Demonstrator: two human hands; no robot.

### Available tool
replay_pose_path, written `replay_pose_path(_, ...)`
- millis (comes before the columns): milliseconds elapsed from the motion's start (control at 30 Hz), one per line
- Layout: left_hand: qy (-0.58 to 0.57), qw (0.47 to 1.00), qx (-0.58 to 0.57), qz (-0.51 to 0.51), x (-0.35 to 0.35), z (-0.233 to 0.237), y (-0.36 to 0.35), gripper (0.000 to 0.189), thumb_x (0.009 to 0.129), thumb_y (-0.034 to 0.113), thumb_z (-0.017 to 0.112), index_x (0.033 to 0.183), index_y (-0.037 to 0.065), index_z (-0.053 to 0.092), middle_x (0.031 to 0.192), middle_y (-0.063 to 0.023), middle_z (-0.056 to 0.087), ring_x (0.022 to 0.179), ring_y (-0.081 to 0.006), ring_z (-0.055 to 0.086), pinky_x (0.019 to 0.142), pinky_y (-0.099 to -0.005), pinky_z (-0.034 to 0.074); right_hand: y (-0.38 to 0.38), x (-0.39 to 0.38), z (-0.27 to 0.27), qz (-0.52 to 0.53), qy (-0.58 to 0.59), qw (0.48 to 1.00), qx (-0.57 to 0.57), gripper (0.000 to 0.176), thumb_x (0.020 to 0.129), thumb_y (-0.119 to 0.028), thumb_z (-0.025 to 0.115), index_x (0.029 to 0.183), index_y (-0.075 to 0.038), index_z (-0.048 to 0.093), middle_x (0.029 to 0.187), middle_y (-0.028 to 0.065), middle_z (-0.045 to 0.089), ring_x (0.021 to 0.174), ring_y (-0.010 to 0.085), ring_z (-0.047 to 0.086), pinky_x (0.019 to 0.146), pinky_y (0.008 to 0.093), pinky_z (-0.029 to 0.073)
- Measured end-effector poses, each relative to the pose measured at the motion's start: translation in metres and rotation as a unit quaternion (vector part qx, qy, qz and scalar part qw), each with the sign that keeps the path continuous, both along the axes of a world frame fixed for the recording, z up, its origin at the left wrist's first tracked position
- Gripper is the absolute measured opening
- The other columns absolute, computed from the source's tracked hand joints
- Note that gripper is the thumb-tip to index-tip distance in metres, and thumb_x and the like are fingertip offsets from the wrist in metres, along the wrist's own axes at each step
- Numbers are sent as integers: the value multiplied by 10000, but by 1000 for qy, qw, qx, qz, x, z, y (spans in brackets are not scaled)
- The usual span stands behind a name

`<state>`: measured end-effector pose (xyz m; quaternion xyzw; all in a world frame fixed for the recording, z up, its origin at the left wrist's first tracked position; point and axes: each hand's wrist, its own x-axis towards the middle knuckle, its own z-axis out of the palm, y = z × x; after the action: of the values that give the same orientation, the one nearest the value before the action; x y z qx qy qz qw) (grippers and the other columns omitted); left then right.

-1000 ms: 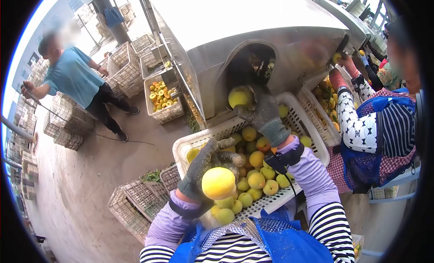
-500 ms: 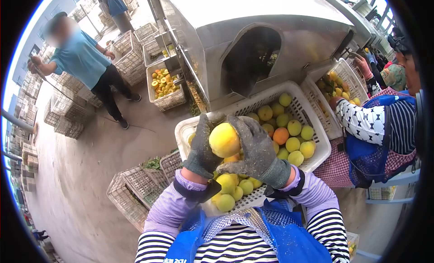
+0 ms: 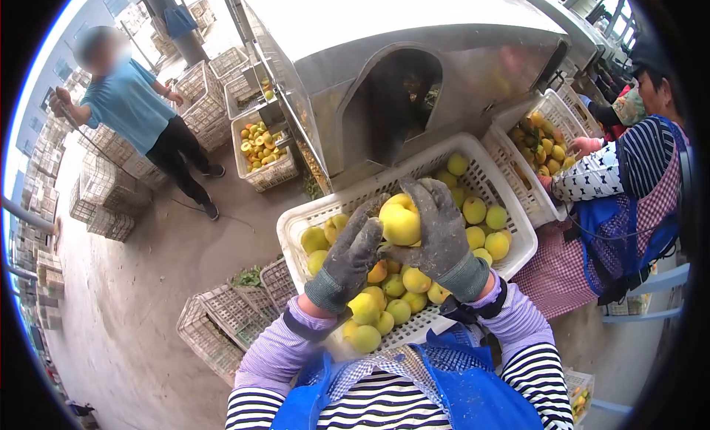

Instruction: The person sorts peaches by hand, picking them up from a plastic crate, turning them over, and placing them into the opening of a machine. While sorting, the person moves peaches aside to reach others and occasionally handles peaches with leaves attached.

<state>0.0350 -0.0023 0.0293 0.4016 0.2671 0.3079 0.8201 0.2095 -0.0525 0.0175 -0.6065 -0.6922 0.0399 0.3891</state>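
Observation:
Both of my hands wear dark grey, dusty gloves over the white crate (image 3: pixel 526 241) of fruit. A yellow peach (image 3: pixel 400 220) is in my right hand (image 3: pixel 441 230), its thumb below and its fingers behind the fruit. My left hand (image 3: pixel 350 254) is at the peach's left side, fingers curled; what its fingertips hold, if anything, is hidden. Yellow-green peaches (image 3: pixel 364 309) lie in the crate below, left and right of my hands.
A metal machine (image 3: pixel 318 82) with a dark opening stands beyond the crate. At right a co-worker (image 3: pixel 621 171) reaches into another fruit crate (image 3: pixel 497 145). A person in blue (image 3: pixel 133 97) stands at left. Empty crates (image 3: pixel 222 319) and a cut-fruit crate (image 3: pixel 277 175) are on the floor.
The peach has moved right with my right hand. My left hand has drawn down and its fingers have curled. More fruit shows at the crate's left. The co-worker's arms have shifted over their crate.

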Motion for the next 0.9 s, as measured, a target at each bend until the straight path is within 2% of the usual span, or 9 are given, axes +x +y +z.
replay_pose_path(133, -7, 998, 61, -19, 0, -9, 9, 602, 1000, 301, 579, 1485, 15, 367, 1406, -124, 495, 1276, -195, 491, 1091, -333, 390, 3, 3, 7, 42, 42, 998, -9, 1015, 607, -335, 901, 1440, -17, 417, 1330, 220, 473, 1242, 402, 455, 1054, 481, 396)
replay_pose_path(200, -49, 999, 17, -15, -4, -5, 10, 597, 1005, 299, 572, 1485, 9, 368, 1416, -127, 488, 1276, -201, 490, 1098, -341, 383, 4, 5, 4, 23, 85, 996, -17, 880, 612, -328, 894, 1340, -5, 519, 1213, 197, 558, 1131, 375, 548, 964, 454, 470)
replay_pose_path(367, 52, 984, 162, 47, -3, 6, 9, 557, 1034, 313, 517, 1474, -2, 387, 1403, -129, 506, 1259, -207, 502, 1084, -339, 394, 17, 10, 10, -34, -9, 999, 38, 687, 622, -357, 879, 1164, -12, 635, 1033, 156, 645, 920, 342, 645, 805, 425, 544)
replay_pose_path(467, 112, 970, 188, 109, -13, -1, 14, 537, 1049, 337, 481, 1450, -15, 418, 1349, -133, 551, 1214, -209, 543, 1037, -354, 433, 62, 30, 6, -105, -50, 992, 52, 683, 643, -420, 858, 1178, -56, 641, 1048, 162, 655, 910, 346, 653, 787, 438, 543)
replay_pose_path(533, 139, 965, 186, 125, -19, -12, 20, 529, 1043, 345, 493, 1429, -16, 453, 1297, -127, 583, 1177, -218, 582, 964, -378, 495, 113, 41, -12, -96, -49, 994, 12, 605, 731, -395, 810, 1224, -101, 618, 1099, 169, 642, 945, 352, 652, 791, 458, 543)
replay_pose_path(667, 241, 938, 245, 38, -13, -26, 23, 527, 1004, 301, 568, 1400, -35, 475, 1299, -162, 588, 1202, -263, 570, 1003, -365, 471, 170, 38, -18, -126, -127, 983, 49, 682, 793, -485, 757, 1315, -106, 537, 1152, 172, 632, 1017, 356, 647, 838, 455, 526)
replay_pose_path(733, 333, 818, 468, -35, -14, -49, 24, 551, 964, 301, 600, 1386, -29, 472, 1293, -241, 577, 1215, -334, 567, 1005, -393, 466, 147, 44, 0, -133, -118, 984, 21, 665, 802, -479, 745, 1312, -102, 543, 1160, 164, 631, 1032, 353, 642, 851, 456, 520)
replay_pose_path(833, 404, 694, 490, -339, -8, -53, 8, 530, 920, 334, 629, 1315, -5, 529, 1209, -239, 602, 1115, -373, 607, 945, -452, 492, 95, 57, -21, -29, -141, 980, -138, 670, 799, -469, 740, 1320, -97, 543, 1171, 156, 625, 1067, 347, 627, 871, 468, 508)
replay_pose_path(900, 432, 572, 467, -517, -1, -57, -6, 491, 892, 342, 647, 1246, 6, 584, 1138, -215, 638, 1038, -378, 637, 916, -479, 502, 58, 63, -56, 134, -198, 925, -295, 702, 770, -462, 755, 1333, -100, 541, 1183, 152, 617, 1087, 342, 618, 873, 476, 504)
